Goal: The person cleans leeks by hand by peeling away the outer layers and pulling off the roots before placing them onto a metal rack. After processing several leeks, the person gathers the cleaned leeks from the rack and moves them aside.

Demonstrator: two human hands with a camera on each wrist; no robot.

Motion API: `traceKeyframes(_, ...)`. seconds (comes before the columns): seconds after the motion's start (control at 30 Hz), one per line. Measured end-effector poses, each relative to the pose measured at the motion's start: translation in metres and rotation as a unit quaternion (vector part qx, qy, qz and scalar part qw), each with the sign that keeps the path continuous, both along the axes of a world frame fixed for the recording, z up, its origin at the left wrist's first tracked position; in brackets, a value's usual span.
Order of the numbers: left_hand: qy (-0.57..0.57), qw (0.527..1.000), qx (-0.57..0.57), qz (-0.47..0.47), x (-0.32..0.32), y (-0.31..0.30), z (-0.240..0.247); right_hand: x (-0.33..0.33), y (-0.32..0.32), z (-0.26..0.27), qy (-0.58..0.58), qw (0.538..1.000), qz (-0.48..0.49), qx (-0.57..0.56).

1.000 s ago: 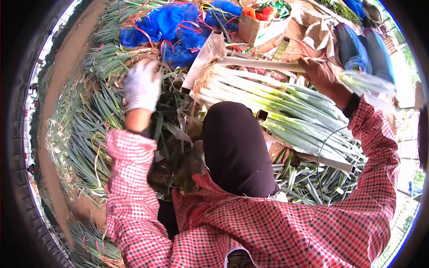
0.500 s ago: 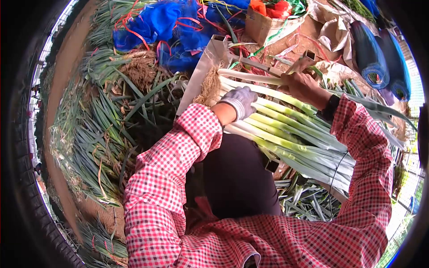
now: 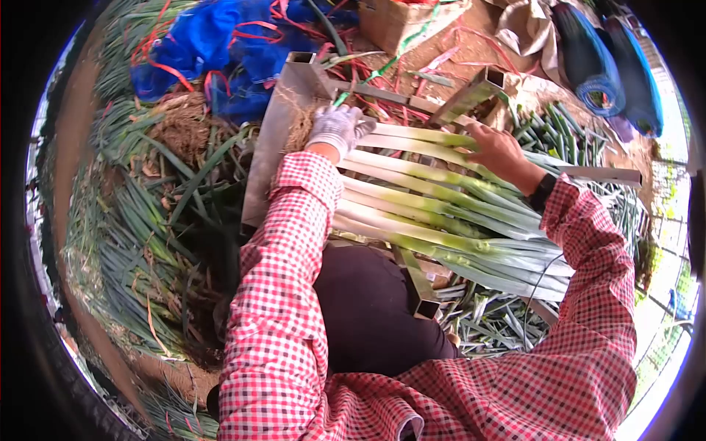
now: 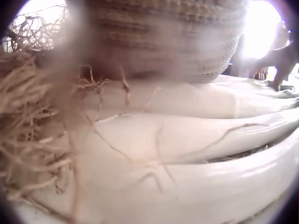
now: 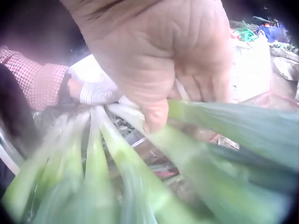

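Note:
Several leeks (image 3: 423, 176) lie side by side on a metal frame (image 3: 259, 173), roots at left and green leaves at right. My gloved left hand (image 3: 337, 131) rests over the white root ends of the farthest stalks; in the left wrist view the knitted glove (image 4: 163, 39) lies close above white stalks (image 4: 196, 140), its fingertips hidden. My bare right hand (image 3: 504, 156) holds a far leek where white turns green. In the right wrist view that hand (image 5: 163, 56) has its thumb on one side of the stalk (image 5: 187, 112) and its fingers beyond.
Loose leeks (image 3: 136, 220) are heaped at the left. Blue netting (image 3: 198, 44) and red ties lie at the upper left, a cardboard box (image 3: 397, 26) at the top, and blue rolls (image 3: 599, 92) at the upper right. An upright metal post (image 3: 467, 95) stands beyond the leeks.
My left hand came in from the heap side onto the leeks, then moved up to their far root ends. The leek in my right hand was lowered beside the others.

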State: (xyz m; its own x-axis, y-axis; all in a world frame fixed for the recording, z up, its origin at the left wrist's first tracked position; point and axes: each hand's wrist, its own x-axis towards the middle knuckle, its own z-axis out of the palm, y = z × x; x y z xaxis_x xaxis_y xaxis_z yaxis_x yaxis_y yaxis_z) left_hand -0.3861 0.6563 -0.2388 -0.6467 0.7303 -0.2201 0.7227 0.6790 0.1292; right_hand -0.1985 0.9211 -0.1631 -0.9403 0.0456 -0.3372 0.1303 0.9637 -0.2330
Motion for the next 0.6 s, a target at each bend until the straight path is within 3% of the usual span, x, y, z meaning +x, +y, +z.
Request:
traceKeyframes(0.03,-0.005,1.0,-0.004,-0.005,-0.002,0.0,-0.002,0.01,0.012,0.002,-0.027,0.998,-0.051,-0.018)
traceKeyframes(0.1,0.015,1.0,-0.007,0.011,0.001,0.003,0.001,0.026,0.05,-0.021,0.059,0.994,0.061,-0.07)
traceKeyframes(0.17,-0.007,0.999,-0.007,0.038,0.0,0.006,0.003,0.018,0.035,0.001,0.047,0.996,0.066,-0.047)
traceKeyframes(0.23,-0.013,0.998,0.03,0.056,-0.001,0.006,0.001,0.017,0.037,-0.025,0.147,0.971,0.176,0.066)
traceKeyframes(0.3,0.069,0.995,0.06,0.037,0.005,0.003,-0.002,0.023,0.034,-0.034,0.19,0.961,0.19,0.059)
traceKeyframes(0.37,0.088,0.994,0.059,0.001,0.011,-0.003,-0.004,0.043,0.02,-0.023,0.105,0.971,0.211,0.04)
traceKeyframes(0.4,0.057,0.998,0.034,-0.009,0.012,-0.005,-0.003,0.048,0.014,-0.021,0.107,0.978,0.181,0.001)
traceKeyframes(0.53,0.04,0.999,0.034,0.007,0.011,0.0,0.0,0.04,0.013,-0.03,0.129,0.976,0.177,0.017)
traceKeyframes(0.6,0.076,0.995,0.07,-0.003,0.012,-0.004,-0.006,0.043,0.01,-0.031,0.159,0.973,0.165,0.033)
